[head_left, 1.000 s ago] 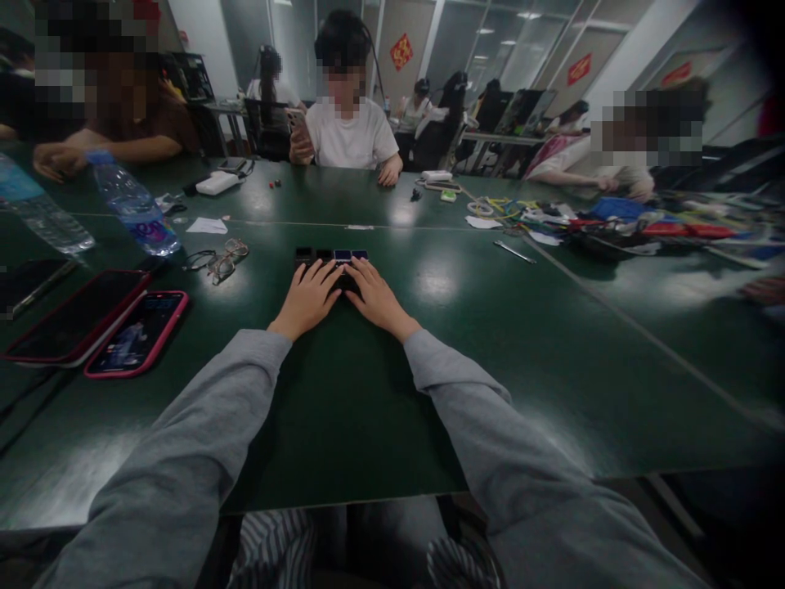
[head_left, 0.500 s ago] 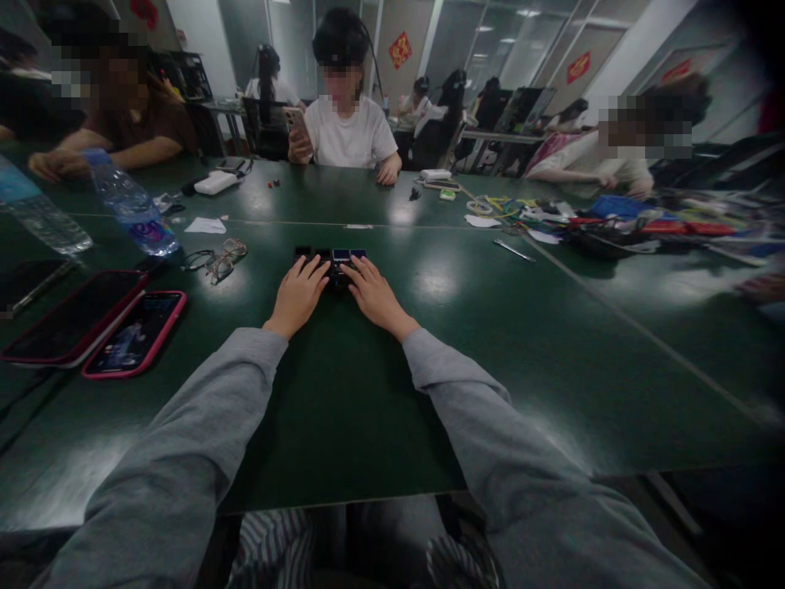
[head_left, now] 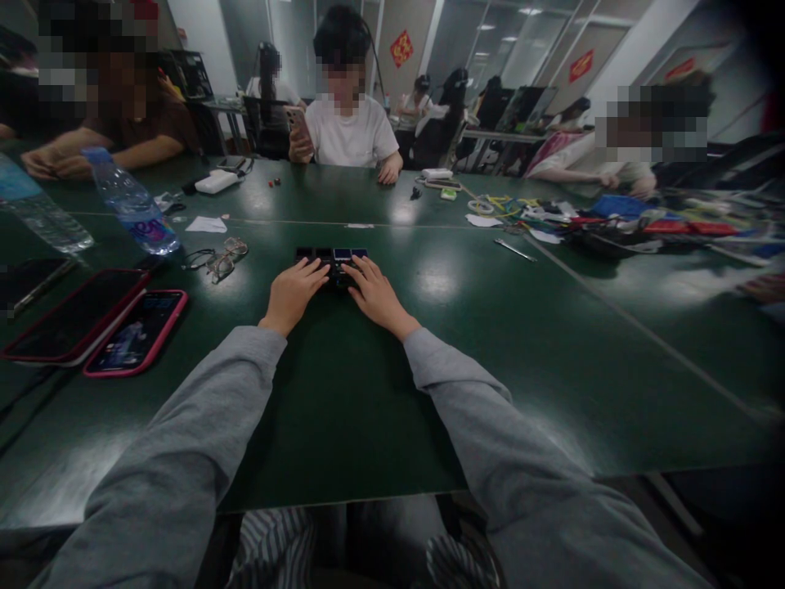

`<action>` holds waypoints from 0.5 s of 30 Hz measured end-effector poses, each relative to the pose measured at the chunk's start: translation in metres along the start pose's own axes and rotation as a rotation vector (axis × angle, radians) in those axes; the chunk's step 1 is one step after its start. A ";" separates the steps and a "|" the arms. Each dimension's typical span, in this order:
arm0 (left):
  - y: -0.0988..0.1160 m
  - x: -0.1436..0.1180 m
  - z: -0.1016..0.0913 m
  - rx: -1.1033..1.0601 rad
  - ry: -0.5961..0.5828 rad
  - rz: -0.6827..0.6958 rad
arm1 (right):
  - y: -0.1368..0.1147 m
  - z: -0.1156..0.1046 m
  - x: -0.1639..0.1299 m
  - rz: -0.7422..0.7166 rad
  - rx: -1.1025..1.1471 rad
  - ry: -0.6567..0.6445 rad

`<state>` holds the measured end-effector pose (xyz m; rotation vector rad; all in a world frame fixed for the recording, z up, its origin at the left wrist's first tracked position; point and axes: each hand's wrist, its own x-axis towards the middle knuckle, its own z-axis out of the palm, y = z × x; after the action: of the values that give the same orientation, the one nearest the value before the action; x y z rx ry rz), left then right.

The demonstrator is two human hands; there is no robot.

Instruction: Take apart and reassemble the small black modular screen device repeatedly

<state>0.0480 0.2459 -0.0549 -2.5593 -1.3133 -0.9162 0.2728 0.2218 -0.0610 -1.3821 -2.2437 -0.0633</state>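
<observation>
Both grey sleeves reach to 12 o'clock across the green bench (head_left: 343,409). The left hand (head_left: 293,292) and right hand (head_left: 374,293) lie palm down, fingers loosely spread, their tips touching a row of small dark blocks (head_left: 331,255) at mid-bench. The blocks look light, hard and smooth, likely to slide; pinching each by its sides seems best.

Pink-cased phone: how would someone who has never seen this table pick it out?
Start at the green table and look to the person's left, past the left hand. Two phones lie side by side near the edge. It is the smaller, nearer one, screen lit, beside a bigger dark-screened phone in a red case.
</observation>
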 end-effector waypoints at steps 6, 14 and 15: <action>0.008 0.001 -0.006 0.013 0.133 -0.017 | -0.003 -0.002 -0.002 -0.018 -0.037 0.043; 0.010 0.001 -0.001 -0.016 0.010 0.029 | -0.004 -0.001 0.000 -0.062 -0.018 -0.008; 0.010 0.000 0.001 -0.025 -0.020 0.029 | -0.004 -0.001 0.000 -0.057 -0.012 -0.009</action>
<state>0.0559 0.2406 -0.0537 -2.6056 -1.2739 -0.9099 0.2701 0.2196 -0.0589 -1.3269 -2.2941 -0.0898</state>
